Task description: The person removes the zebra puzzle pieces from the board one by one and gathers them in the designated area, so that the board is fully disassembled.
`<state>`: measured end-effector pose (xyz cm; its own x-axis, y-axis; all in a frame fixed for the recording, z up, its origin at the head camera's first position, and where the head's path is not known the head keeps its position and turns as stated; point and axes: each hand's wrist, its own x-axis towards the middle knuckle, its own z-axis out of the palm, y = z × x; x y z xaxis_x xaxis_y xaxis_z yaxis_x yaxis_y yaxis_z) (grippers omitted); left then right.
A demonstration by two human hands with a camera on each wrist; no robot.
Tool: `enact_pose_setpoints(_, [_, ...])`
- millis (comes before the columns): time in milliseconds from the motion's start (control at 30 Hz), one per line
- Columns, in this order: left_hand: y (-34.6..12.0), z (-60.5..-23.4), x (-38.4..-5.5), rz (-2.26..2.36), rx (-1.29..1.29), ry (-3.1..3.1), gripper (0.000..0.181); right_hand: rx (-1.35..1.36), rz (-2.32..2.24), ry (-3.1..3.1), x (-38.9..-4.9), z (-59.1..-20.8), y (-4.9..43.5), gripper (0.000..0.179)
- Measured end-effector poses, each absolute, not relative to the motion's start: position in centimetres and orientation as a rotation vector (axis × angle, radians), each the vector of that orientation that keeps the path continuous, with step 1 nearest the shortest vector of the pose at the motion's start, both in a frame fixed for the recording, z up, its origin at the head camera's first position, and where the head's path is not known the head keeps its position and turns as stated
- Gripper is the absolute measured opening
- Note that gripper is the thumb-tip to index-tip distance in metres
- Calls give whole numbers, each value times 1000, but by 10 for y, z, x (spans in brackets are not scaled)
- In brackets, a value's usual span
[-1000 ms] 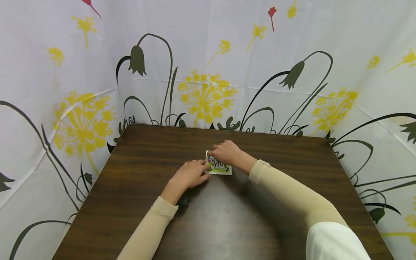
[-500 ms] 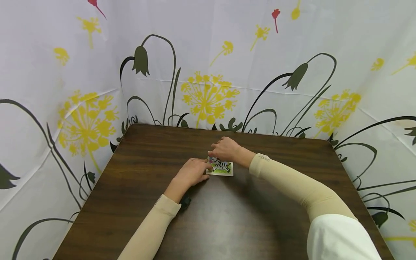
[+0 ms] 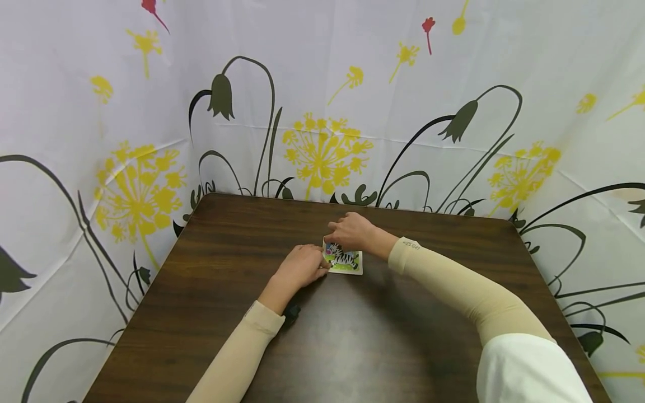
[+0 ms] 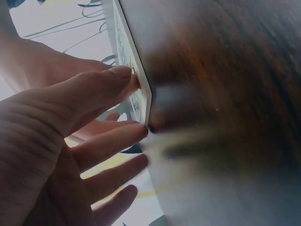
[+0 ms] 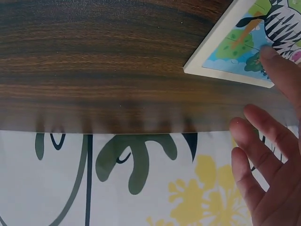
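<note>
A small zebra picture puzzle [image 3: 345, 262] in a white frame lies flat on the brown table, between both hands. My left hand [image 3: 299, 266] is at its near left corner. In the left wrist view, the left thumb [image 4: 106, 84] rests over the picture and the index fingertip meets the frame's corner, with the other fingers extended below. My right hand [image 3: 353, 232] reaches over the far edge and hides part of the picture. In the right wrist view, its thumb [image 5: 282, 70] touches the picture of the puzzle [image 5: 235, 49], while the other fingers stretch loosely beyond the frame.
The dark wood table [image 3: 428, 336] ends at a white curtain [image 3: 322, 56] printed with flowers, which hangs along the back and both sides. A small black object [image 3: 290, 313] shows beside the left wrist.
The left hand has shifted slightly right, its fingertips overlapping the puzzle's left edge. The right hand has drawn back a little toward the far edge, baring more of the zebra.
</note>
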<state>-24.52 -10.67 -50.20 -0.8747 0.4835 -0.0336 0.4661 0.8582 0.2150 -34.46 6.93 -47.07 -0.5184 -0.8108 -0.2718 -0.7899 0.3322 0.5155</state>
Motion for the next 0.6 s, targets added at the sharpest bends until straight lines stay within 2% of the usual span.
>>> enact_pose_setpoints(167, [-105, -502, -249, 314, 737, 2922, 10, 1535, -946, -2527, -344, -469, 67, 44])
enact_pose_setpoints(400, [-105, -501, -251, 318, 721, 2895, 21, 1547, -1013, -2499, -344, -466, 62, 42])
enact_pose_setpoints(600, [-107, -502, -250, 309, 744, 2899, 20, 1557, -1010, -2499, -346, -467, 60, 45])
